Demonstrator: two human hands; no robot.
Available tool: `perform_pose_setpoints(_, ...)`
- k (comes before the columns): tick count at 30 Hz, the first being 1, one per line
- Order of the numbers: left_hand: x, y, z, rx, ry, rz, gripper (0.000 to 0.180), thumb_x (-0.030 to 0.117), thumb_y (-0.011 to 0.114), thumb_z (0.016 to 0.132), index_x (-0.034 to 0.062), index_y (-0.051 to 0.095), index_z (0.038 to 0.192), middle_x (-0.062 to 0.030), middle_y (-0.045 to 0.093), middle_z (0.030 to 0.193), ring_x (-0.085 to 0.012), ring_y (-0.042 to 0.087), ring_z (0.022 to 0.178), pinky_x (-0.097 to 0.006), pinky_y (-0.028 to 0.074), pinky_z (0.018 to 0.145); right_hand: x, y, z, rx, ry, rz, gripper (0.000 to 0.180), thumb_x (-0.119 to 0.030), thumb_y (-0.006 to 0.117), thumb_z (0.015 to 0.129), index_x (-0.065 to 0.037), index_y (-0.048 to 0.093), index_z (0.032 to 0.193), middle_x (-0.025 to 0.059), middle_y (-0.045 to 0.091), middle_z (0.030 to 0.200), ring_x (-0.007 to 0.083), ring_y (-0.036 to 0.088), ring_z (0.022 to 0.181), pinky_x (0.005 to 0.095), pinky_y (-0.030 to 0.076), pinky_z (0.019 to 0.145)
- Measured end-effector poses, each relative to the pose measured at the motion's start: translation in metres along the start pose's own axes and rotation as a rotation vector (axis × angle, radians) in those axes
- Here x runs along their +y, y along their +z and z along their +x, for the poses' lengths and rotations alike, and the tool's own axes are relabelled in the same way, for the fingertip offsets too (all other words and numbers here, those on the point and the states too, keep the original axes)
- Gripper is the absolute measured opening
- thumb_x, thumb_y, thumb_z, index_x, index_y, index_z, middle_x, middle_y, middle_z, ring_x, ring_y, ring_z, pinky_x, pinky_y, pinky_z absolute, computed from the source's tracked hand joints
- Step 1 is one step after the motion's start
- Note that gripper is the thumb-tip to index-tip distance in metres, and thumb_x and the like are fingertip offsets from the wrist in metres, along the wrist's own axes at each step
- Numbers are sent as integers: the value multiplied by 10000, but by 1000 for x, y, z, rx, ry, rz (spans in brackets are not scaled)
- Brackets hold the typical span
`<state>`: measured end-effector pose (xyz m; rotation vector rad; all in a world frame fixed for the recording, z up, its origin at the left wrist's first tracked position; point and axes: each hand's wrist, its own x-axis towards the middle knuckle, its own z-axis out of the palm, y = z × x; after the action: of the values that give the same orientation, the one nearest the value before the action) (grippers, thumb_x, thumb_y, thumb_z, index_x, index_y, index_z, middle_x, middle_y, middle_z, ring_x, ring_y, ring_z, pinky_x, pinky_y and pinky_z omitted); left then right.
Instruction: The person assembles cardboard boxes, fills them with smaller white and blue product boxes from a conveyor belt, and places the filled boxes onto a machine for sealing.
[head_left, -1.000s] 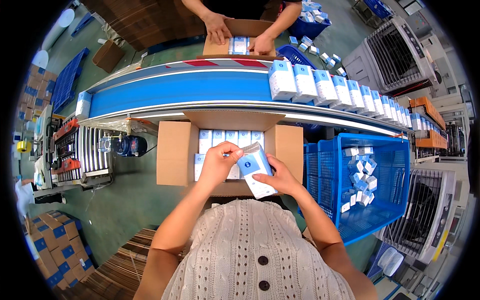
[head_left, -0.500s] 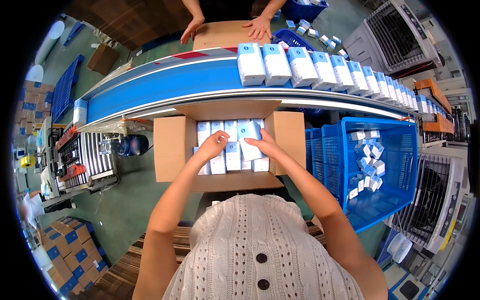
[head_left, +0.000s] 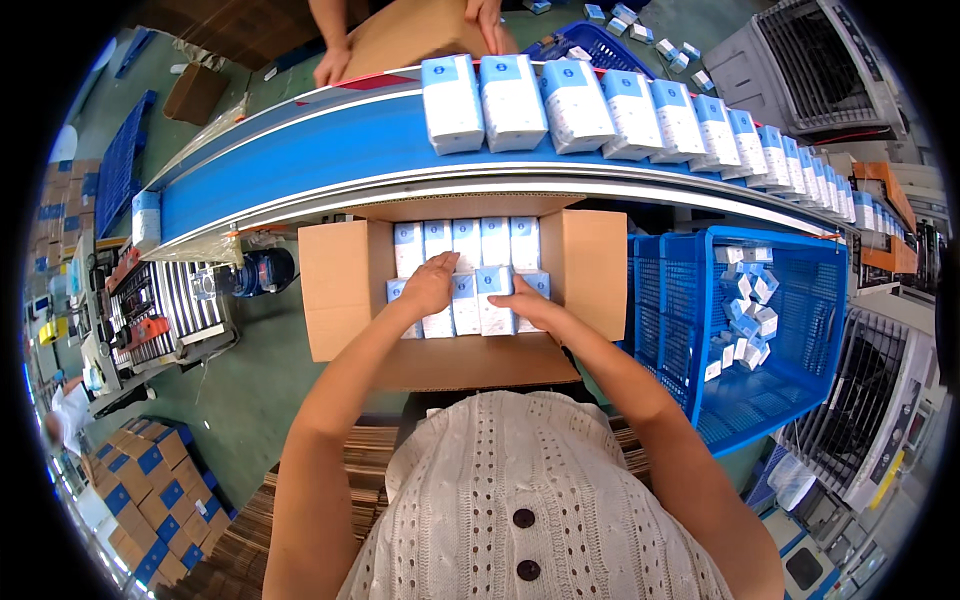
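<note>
An open cardboard box (head_left: 480, 362) stands in front of me, with white-and-blue packs (head_left: 523, 240) upright in two rows inside. My right hand (head_left: 530, 303) grips one white-and-blue pack (head_left: 494, 312) in the near row, its thumb lying across the pack's face. That pack sits slightly higher than its neighbours. Over the left part of the near row rests my left hand (head_left: 430, 287), fingers stretched out across the pack tops and holding nothing that I can see. The undersides of both hands are hidden.
Beyond the box runs a blue conveyor belt (head_left: 300, 150) with a line of similar packs (head_left: 578, 108). A blue crate (head_left: 700, 400) holding loose packs is at right. Across the belt, another person's hands (head_left: 333, 65) touch a cardboard box (head_left: 410, 38).
My right hand has brought its pack down and nearer, into the near row. My left hand has flattened over the packs. Conveyor packs shifted left; the other person's box is now tilted.
</note>
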<state>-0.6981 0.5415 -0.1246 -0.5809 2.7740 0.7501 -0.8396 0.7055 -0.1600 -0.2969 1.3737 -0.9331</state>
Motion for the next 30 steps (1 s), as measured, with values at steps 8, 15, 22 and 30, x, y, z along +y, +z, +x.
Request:
perform_pose_setpoints(8, 14, -29, 42, -393, -65, -77, 487, -5, 398, 719, 65, 481, 1194, -142, 481, 1212, -301, 475, 1090, -351, 378, 920, -56, -7, -44, -42, 11, 382, 500, -290, 643, 764, -32, 438, 1140, 80, 551, 1046, 162, 548, 929, 271, 444, 773)
perform_pose_setpoints(15, 31, -50, 27, -315, -215, -974, 515, 390, 412, 900, 56, 345, 1286, -96, 530, 1068, -163, 549, 871, -294, 462, 746, -69, -12, -51, -60, -126, 463, 437, -245, 615, 801, -20, 448, 1137, 82, 558, 1051, 156, 542, 963, 279, 438, 802)
perform_pose_setpoints(22, 34, 3, 22, -661, -92, -332, 842, 384, 533, 837, -39, 13, 1347, -259, 446, 1186, -298, 512, 1025, -342, 438, 835, -16, -1, -22, 235, -287, -676, 372, -197, 610, 739, 29, 497, 1012, 256, 554, 975, 380, 532, 934, 405, 433, 793)
perform_pose_setpoints(30, 48, 37, 31, -751, -223, -761, 441, 228, 606, 789, -18, 405, 1095, -116, 592, 821, -181, 594, 652, -299, 509, 542, -14, -20, -31, 69, -207, -857, 374, -223, 637, 733, 29, 504, 974, 242, 552, 979, 362, 537, 936, 403, 432, 786)
